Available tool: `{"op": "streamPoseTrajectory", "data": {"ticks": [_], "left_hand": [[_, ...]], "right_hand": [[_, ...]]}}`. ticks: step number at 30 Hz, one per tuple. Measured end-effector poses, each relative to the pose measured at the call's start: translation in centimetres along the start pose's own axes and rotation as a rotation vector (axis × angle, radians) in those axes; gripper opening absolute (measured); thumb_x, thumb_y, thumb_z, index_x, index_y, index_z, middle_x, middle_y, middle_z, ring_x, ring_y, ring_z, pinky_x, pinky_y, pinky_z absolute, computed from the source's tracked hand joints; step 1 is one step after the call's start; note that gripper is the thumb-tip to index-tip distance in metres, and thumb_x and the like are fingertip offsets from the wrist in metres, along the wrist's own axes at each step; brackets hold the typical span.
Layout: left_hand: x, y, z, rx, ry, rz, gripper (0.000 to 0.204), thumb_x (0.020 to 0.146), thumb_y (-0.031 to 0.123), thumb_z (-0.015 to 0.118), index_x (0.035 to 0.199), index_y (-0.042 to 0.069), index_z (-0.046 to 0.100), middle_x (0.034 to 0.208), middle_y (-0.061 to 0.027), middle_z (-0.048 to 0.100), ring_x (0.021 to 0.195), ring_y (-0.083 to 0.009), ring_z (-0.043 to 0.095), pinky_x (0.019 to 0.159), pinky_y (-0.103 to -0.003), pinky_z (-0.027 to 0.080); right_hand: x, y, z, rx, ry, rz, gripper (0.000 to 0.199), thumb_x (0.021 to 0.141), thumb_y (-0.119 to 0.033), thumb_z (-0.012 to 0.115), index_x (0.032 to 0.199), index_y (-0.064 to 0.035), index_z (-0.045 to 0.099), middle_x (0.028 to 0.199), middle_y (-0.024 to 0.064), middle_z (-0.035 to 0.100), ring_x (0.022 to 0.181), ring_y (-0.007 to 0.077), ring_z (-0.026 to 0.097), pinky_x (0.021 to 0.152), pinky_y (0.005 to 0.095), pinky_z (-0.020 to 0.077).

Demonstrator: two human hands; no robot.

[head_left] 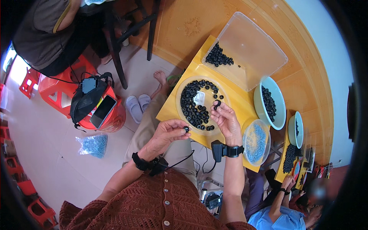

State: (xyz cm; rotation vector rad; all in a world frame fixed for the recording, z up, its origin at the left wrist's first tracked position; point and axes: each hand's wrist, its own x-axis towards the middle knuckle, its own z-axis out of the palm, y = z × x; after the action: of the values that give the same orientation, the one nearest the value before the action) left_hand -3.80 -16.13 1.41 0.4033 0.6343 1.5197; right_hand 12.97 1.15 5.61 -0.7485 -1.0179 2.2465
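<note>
My left hand (168, 132) pinches 1 black ring (186, 129), right hand (226, 119) pinches another ring (217, 104) over clear dish (179, 93) of rings on yellow bench (237, 100), w/ both grips pressed together.

Rings in round tray (180, 109), lidded tub (264, 50) behind, bowl (257, 101) right

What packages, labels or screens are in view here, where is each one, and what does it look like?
Phone: on the red stool at left, flat dark rectangle, screen off.
Plastic bag: on the floor below the stool, clear, full of blue pieces.
Label: in the round clear tray among black rings, small white rectangle.
</note>
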Motion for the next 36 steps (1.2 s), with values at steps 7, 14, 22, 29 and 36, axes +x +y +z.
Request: {"op": "streamPoseTrajectory", "data": {"ticks": [7, 14, 22, 29, 36], "left_hand": [[0.1, 0.0, 0.7, 0.035, 0.016, -0.028, 0.018, 0.082, 0.002, 0.057, 0.100, 0.001, 0.058, 0.095, -0.0062, 0.061, 0.085, -0.0153, 0.062, 0.077, -0.026, 0.052], [0.3, -0.1, 0.7, 0.014, 0.003, -0.021, 0.021, 0.082, 0.002, 0.058, 0.103, 0.002, 0.057, 0.095, -0.0063, 0.061, 0.085, -0.0155, 0.062, 0.077, -0.027, 0.052], [0.1, 0.1, 0.6, 0.007, 0.018, -0.009, 0.022, 0.082, 0.003, 0.057, 0.104, 0.000, 0.055, 0.098, -0.0091, 0.061, 0.085, -0.0163, 0.062, 0.077, -0.027, 0.052], [0.2, 0.5, 0.7, 0.000, 0.015, -0.006, 0.021, 0.082, 0.003, 0.057, 0.102, 0.000, 0.056, 0.097, -0.0081, 0.060, 0.084, -0.0170, 0.062, 0.077, -0.026, 0.052], [0.2, 0.4, 0.6, -0.021, -0.002, 0.012, 0.020, 0.082, 0.002, 0.058, 0.102, 0.002, 0.058, 0.098, -0.0062, 0.060, 0.085, -0.0162, 0.062, 0.077, -0.026, 0.052]], "right_hand": [[-1.3, 0.9, 0.9, 0.094, 0.003, -0.118, 0.020, 0.080, -0.001, 0.058, 0.100, 0.0015, 0.058, 0.082, 0.0097, 0.063, 0.075, 0.0195, 0.065, 0.069, 0.0303, 0.0554], [-2.3, 1.6, 1.2, -0.142, 0.149, -0.227, 0.018, 0.077, 0.002, 0.060, 0.095, 0.0006, 0.061, 0.083, 0.0101, 0.063, 0.070, 0.0152, 0.063, 0.061, 0.0243, 0.0537], [-3.1, 1.8, 2.8, -0.245, 0.137, -0.207, 0.020, 0.076, 0.003, 0.061, 0.096, 0.0013, 0.062, 0.084, 0.0093, 0.064, 0.070, 0.0144, 0.062, 0.062, 0.0241, 0.0525], [-3.6, 2.2, 3.6, -0.218, 0.145, -0.181, 0.019, 0.076, 0.004, 0.059, 0.095, 0.0015, 0.061, 0.085, 0.0087, 0.063, 0.073, 0.0149, 0.063, 0.067, 0.0266, 0.0534], [-4.9, 2.1, 5.5, -0.365, 0.100, -0.185, 0.016, 0.078, 0.002, 0.059, 0.093, 0.0010, 0.062, 0.083, 0.0058, 0.063, 0.070, 0.0121, 0.060, 0.068, 0.0252, 0.0518]]}}
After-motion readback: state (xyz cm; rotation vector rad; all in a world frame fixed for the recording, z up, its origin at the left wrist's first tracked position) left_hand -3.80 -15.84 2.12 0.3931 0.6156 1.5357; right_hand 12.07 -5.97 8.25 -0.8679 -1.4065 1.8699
